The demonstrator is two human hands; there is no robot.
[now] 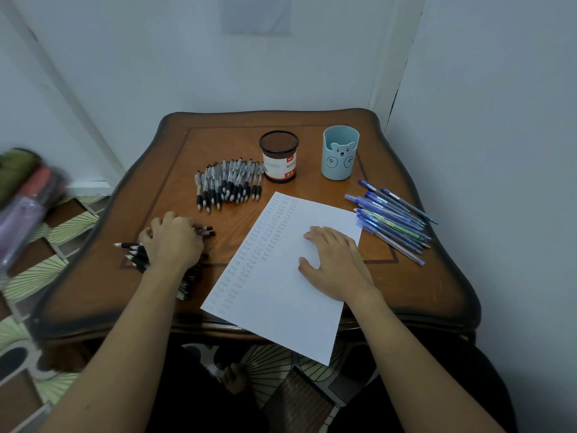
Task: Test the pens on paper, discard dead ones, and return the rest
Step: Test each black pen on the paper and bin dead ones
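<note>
Black-sleeved click pens (137,254), bundled: left grip (175,242) curls round them, clasping, on left part of brown wooden desk (406,292); tips poke out leftward, more pens lie under wrist. Right grip (338,265) released, flat, fingers spread on white paper sheet (274,323); sheet's left side carries columns of scribbled "test". Farther back: row of clear black-sleeved pens (229,182) just beside black mesh cup with red-white label (278,156); pale blue bear-face cup (339,153) to right. Heap of blue stick pens (393,217) just beside sheet's far right corner.
</note>
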